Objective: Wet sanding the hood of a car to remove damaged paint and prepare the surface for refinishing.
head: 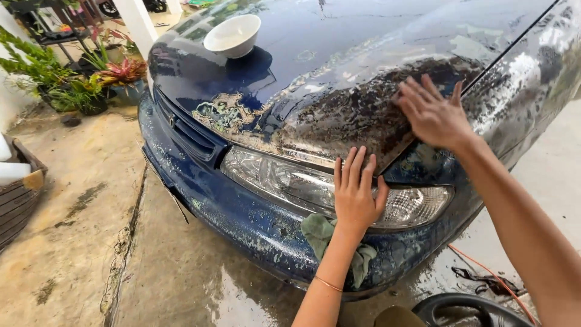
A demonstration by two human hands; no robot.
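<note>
The wet dark blue metal car hood (339, 91), with its paint peeling off in patches, is touched by both hands. The right hand (431, 115) is laid flat on it with fingers spread, holding nothing. The left hand (356, 192) is open too, pressed on the clear plastic headlight (272, 178) just below the hood edge. A soft green rag (321, 233) is draped under that wrist. The hood looks hard, heavy and slippery; its front edge seems best gripped.
</note>
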